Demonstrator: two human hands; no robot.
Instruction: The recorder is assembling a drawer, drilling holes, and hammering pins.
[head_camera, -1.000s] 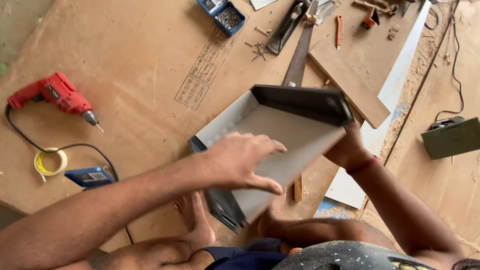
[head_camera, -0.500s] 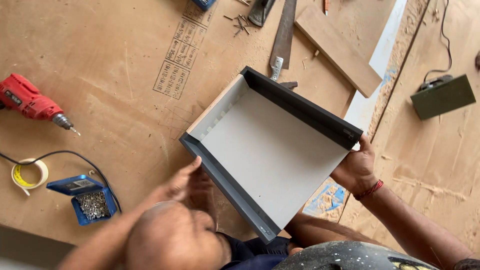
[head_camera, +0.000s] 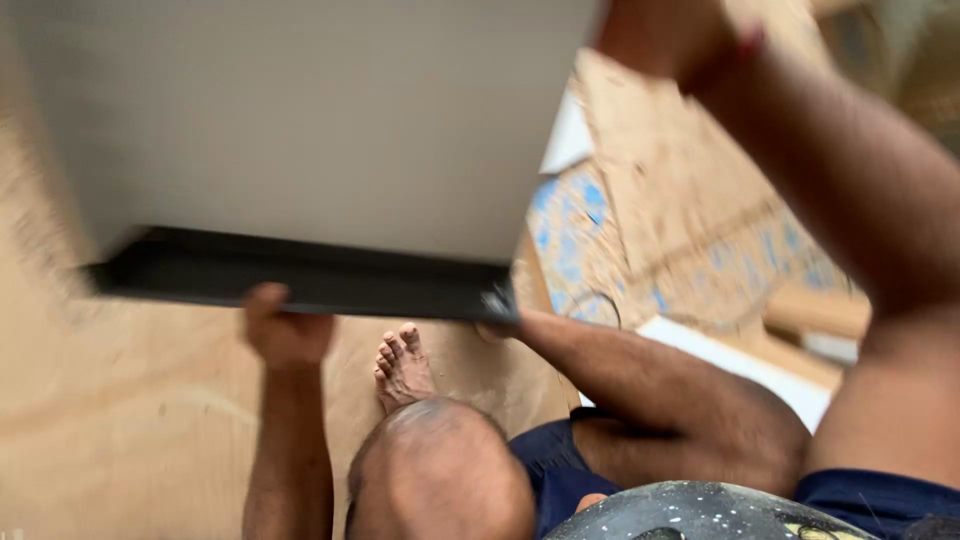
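Left hand (head_camera: 285, 325) clamped on dark lower edge of raised white panel (head_camera: 330, 120); right hand (head_camera: 670, 30) grips its top corner, mostly cut off; blurred lift, a slip would likely drop it onto bare foot (head_camera: 403, 365) on plywood floor (head_camera: 120, 420).

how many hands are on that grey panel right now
2. The left hand grips the dark lower edge of the panel from beneath; the right hand holds its upper right corner, partly cut off by the frame's top. The picture is blurred.

A flattened brown cardboard sheet (head_camera: 690, 230) with blurred blue printed patches lies on the floor at right.
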